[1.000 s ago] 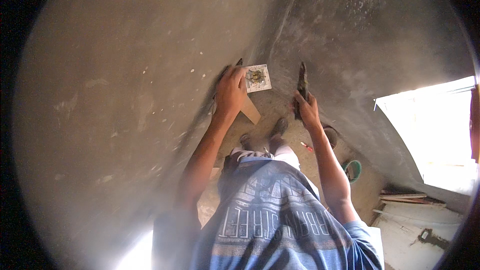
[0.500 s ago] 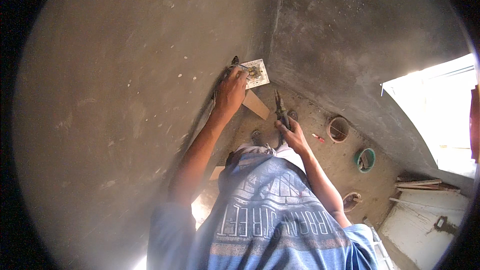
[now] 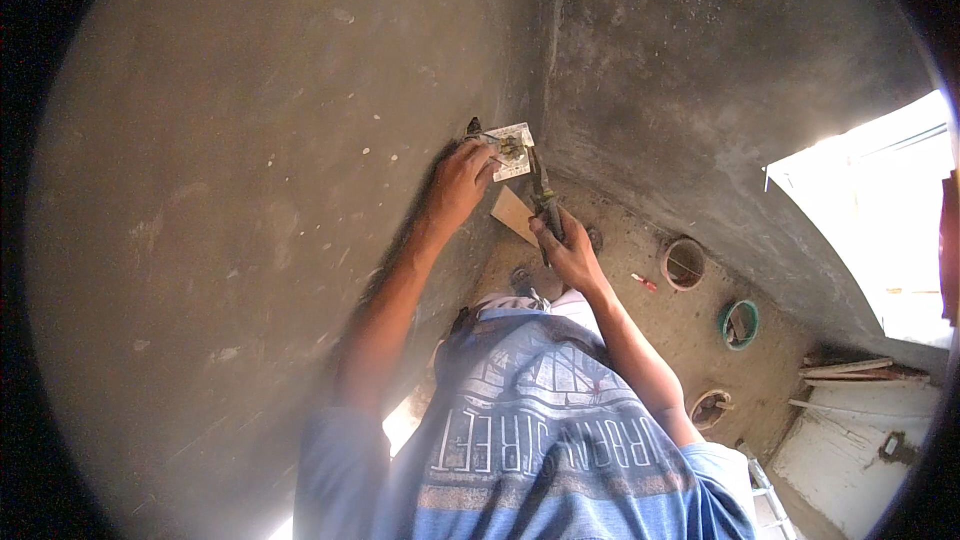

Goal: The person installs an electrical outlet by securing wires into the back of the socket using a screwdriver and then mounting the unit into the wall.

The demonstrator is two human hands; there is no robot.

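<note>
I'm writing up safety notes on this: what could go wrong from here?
The pliers in the right hand reach close to the white plate; a slip might nick the left hand holding it. Both hands are bare: if the plate's fittings are live, which I cannot tell, a shock is possible. If that left grip loosens, the plate could drop.

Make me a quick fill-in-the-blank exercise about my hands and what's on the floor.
1. Your right hand holds a pair of ____.
2. The square plate at the fingers of your left hand is coloured ____.
3. Including the green bucket, ____ round containers stand on the floor.

Missing words: pliers; white; three.
</note>
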